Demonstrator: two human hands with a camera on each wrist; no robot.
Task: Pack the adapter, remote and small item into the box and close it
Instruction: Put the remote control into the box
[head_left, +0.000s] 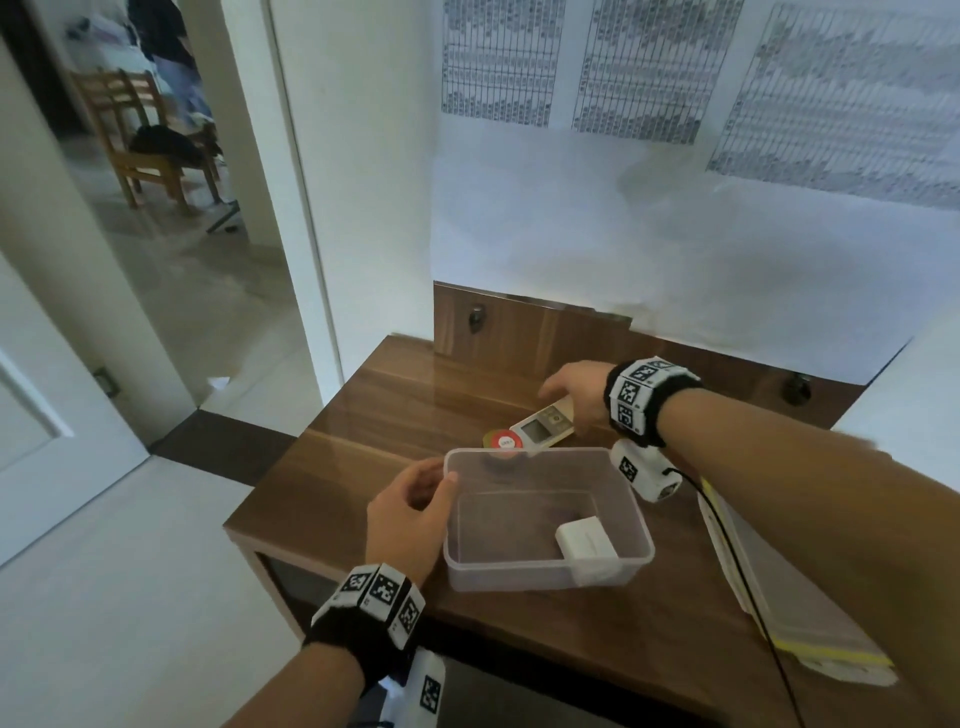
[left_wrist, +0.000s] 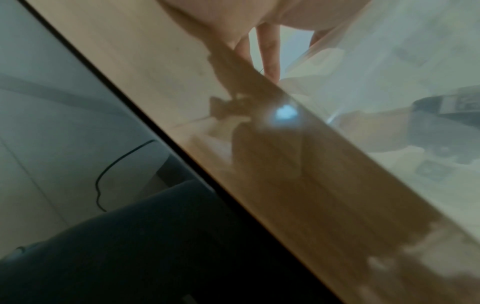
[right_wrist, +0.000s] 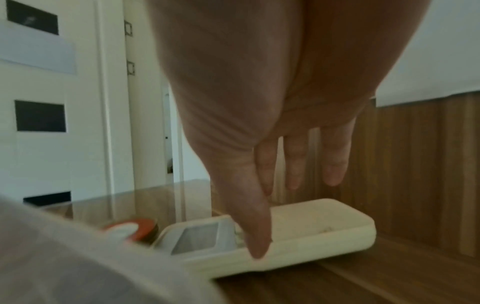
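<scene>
Head view: the remote (head_left: 543, 427) is seen lying flat on the tabletop (head_left: 395, 410), just beyond the far rim of the clear box (head_left: 639, 525), its long axis running from the box's far edge up and right toward the right hand (head_left: 574, 389). That hand is nearer; its fingers are extended and uncurled above the remote, thumb tip at the near edge, nothing gripped yet. The left hand (head_left: 410, 512) is curled on the box's left wall, steadying it. The adapter (head_left: 584, 540) is already inside. The small item (head_left: 505, 441) is noted beside the remote's display end.
</scene>
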